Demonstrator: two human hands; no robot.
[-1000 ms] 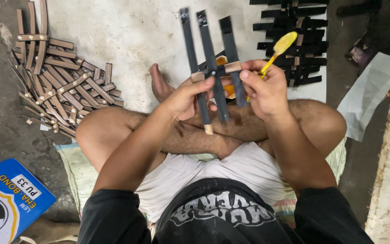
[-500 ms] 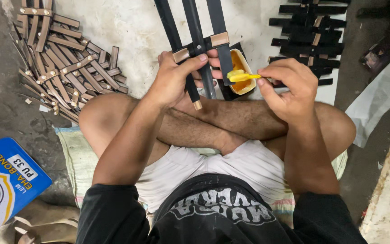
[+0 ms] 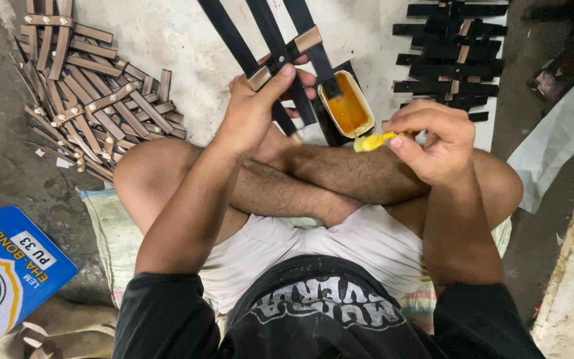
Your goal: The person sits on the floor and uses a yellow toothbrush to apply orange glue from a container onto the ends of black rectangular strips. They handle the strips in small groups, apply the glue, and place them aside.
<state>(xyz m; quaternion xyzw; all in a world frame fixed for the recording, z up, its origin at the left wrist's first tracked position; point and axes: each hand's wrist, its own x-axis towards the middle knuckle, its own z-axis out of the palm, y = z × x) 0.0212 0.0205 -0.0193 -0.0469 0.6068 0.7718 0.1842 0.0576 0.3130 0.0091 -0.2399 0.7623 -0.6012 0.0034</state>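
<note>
Head view, looking down on a seated person with crossed legs. Landmark: open glue tin (image 3: 348, 106) with amber contents, on the pale floor just beyond the shins.

- Left hand (image 3: 254, 110) — just left of the tin, fingers closed around a set of three black straps (image 3: 270, 40) joined by tan cross-pieces; the straps fan up and away from the tin.
- Right hand (image 3: 433, 139) — just right of the tin, fingers pinched on a yellow brush (image 3: 373, 141) whose tip points toward the tin's near rim.
- Brown strap pile (image 3: 78, 93) — well left of the tin.
- Black strap pile (image 3: 453, 60) — right of and beyond the tin.
- Blue box (image 3: 8, 272) — far left, nearer the person than the tin.
</note>
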